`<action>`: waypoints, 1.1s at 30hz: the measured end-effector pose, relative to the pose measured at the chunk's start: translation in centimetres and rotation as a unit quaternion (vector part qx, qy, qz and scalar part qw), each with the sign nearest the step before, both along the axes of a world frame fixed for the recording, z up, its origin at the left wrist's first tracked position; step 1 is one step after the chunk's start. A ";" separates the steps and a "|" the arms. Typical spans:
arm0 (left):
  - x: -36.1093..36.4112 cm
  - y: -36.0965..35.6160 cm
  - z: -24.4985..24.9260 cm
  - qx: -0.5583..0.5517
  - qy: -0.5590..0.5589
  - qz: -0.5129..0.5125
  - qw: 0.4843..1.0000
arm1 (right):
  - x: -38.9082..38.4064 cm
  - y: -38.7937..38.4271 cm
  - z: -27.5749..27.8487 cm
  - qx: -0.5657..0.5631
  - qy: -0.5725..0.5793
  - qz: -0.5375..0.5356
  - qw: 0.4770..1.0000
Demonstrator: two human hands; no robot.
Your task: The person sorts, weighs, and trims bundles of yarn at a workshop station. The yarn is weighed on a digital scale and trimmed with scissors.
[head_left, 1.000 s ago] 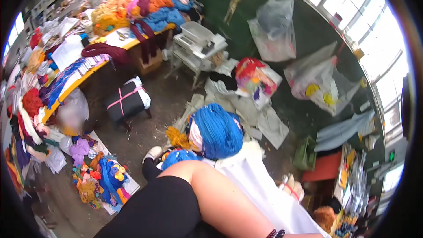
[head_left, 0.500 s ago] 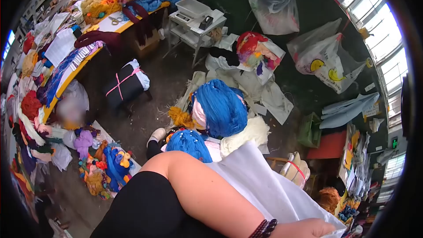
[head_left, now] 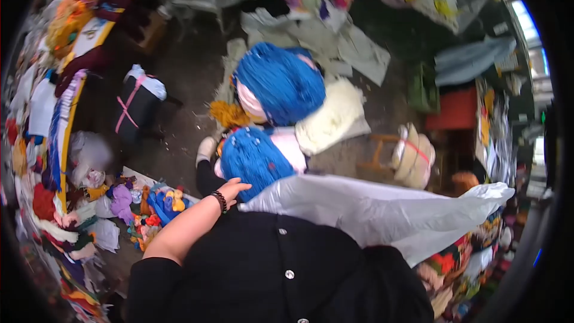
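My left hand [head_left: 232, 189], with a dark beaded bracelet at the wrist, reaches over the nearer bundle of blue yarn [head_left: 254, 158]. Its visible fingers are stretched out, and nothing shows in them. Just below and right of the fingers is the left corner of a whitish plastic sheet or bag [head_left: 359, 203], spread across my front and rising at its far right end. My right hand does not show; the plastic covers part of that side. Beyond the nearer bundle lies a larger blue yarn bundle [head_left: 281, 84], with cream yarn [head_left: 335, 116] beside it.
A black stool-like bundle tied with pink ribbon [head_left: 136, 104] stands left. Yarn heaps line the yellow-edged table [head_left: 66, 167]; more yarn [head_left: 161, 206] lies on the floor. At right are a strapped beige bundle [head_left: 412, 158], a green crate [head_left: 423, 90] and a red panel [head_left: 451, 110].
My left arm has swung from the lower right to the left, over the blue yarn. The plastic has spread out across my front. The view has tipped downward.
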State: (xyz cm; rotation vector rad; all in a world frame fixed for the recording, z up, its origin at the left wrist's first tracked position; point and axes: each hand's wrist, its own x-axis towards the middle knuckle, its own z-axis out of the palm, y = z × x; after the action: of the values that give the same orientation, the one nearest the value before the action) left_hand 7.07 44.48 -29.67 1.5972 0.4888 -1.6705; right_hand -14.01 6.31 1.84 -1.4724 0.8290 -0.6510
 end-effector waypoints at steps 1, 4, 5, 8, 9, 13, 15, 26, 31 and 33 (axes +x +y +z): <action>-2.0 1.1 -2.3 -0.002 0.015 -0.001 1.000 | -0.9 -0.4 1.1 -0.001 -0.014 -0.004 1.000; -3.9 0.8 -6.6 -0.093 0.120 -0.016 0.988 | -3.5 -0.2 2.0 0.004 -0.024 -0.022 0.999; -4.9 0.6 -8.6 -0.172 0.160 0.013 0.972 | -4.3 -0.1 2.2 0.008 -0.028 -0.026 0.999; -3.6 -5.1 -1.5 -0.219 0.113 -0.088 0.965 | -5.4 0.7 1.8 0.026 -0.031 -0.034 0.999; -3.7 -6.1 -2.1 -0.261 0.102 -0.049 0.959 | -5.7 1.1 1.5 0.033 -0.032 -0.037 0.998; -1.5 -12.2 6.2 -0.327 0.038 -0.014 0.944 | -6.2 2.8 0.3 0.061 -0.042 -0.043 0.996; -1.2 -14.3 7.0 -0.343 0.073 -0.012 0.936 | -6.4 3.7 -0.3 0.074 -0.049 -0.047 0.995; -2.5 -19.1 20.7 -0.511 0.013 0.059 0.857 | -3.7 7.4 -4.5 0.152 -0.083 -0.006 0.985; -1.7 -18.5 21.4 -0.500 -0.057 0.049 0.863 | -0.8 8.3 -6.8 0.175 -0.085 0.027 0.981; -1.5 -18.2 21.7 -0.491 -0.082 0.051 0.866 | 0.1 8.6 -7.7 0.182 -0.081 0.041 0.979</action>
State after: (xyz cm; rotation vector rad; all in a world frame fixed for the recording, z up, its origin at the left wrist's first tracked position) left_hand 5.56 26.28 -7.99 0.8944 -0.3478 -1.3208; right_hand -13.92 14.91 -5.87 -1.1008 0.7123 -0.5184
